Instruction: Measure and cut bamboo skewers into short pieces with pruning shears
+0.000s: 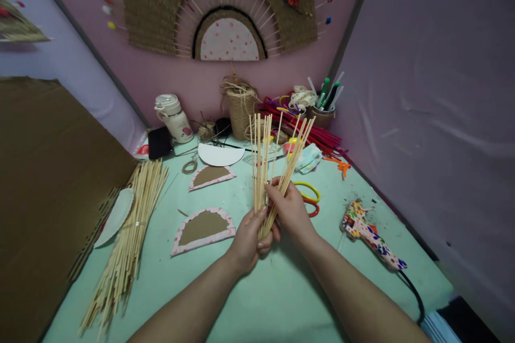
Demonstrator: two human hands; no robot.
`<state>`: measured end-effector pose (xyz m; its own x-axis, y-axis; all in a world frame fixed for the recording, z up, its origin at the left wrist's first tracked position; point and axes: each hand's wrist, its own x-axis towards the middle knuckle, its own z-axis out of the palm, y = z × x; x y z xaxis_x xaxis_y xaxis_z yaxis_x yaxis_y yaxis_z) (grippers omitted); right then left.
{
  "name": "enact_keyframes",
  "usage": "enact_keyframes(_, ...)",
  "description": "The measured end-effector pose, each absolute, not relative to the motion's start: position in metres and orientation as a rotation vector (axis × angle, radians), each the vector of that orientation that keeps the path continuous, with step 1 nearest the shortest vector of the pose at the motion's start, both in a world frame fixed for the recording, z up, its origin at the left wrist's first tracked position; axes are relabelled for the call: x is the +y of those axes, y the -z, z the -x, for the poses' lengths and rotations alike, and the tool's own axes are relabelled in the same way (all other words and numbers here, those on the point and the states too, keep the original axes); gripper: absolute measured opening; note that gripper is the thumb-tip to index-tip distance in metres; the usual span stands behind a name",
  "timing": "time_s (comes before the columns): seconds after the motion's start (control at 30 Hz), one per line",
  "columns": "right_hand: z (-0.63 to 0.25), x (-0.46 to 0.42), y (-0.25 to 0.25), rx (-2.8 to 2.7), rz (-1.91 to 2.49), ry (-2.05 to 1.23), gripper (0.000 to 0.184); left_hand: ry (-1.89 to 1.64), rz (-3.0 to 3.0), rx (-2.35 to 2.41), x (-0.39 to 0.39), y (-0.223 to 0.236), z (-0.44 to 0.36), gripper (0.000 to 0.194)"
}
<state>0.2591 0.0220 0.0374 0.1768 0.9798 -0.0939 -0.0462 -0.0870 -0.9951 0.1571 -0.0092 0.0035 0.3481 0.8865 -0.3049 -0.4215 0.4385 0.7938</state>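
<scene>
Above the middle of the mint-green table [257, 300], both my hands grip a fan of thin bamboo skewers [269, 155] standing upright. My left hand [248, 238] is closed round the lower ends of the bundle. My right hand [290, 208] pinches the right-hand group of sticks, which lean to the right. Just left of my hands lies a half-round cardboard piece with a pink dotted border [203, 229], and a second like piece [211, 176] lies further back.
A large bundle of skewers [126, 244] lies at the left beside a brown cardboard sheet [44, 193]. A floral glue gun [372, 236] lies right, scissors [308, 195] behind my right hand. Twine jar [240, 107], bottle [175, 118] and pen cup [322, 112] line the back.
</scene>
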Motion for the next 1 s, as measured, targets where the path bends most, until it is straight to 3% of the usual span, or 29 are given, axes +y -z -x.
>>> enact_keyframes(0.3,-0.2584,0.0216,-0.0387,-1.048,1.302,-1.159,0.022,-0.944,-0.707,0.819,-0.0103,0.0002,-0.1583,0.042)
enact_keyframes(0.6,-0.2564,0.017,-0.0362,-0.965,1.276,-1.302,0.033,-0.946,-0.709,0.828,-0.0102,0.0006,-0.1578,0.043)
enact_keyframes(0.8,-0.2568,0.0192,-0.0377,-0.981,1.31,-1.149,0.03,-0.964,-0.71,0.852,-0.0097,-0.0028,-0.1598,0.043)
enact_keyframes(1.0,-0.2552,0.0177,-0.0339,-0.978,1.334,-1.224,0.033,-1.001,-0.723,0.881,-0.0107,-0.0026,-0.1613,0.044)
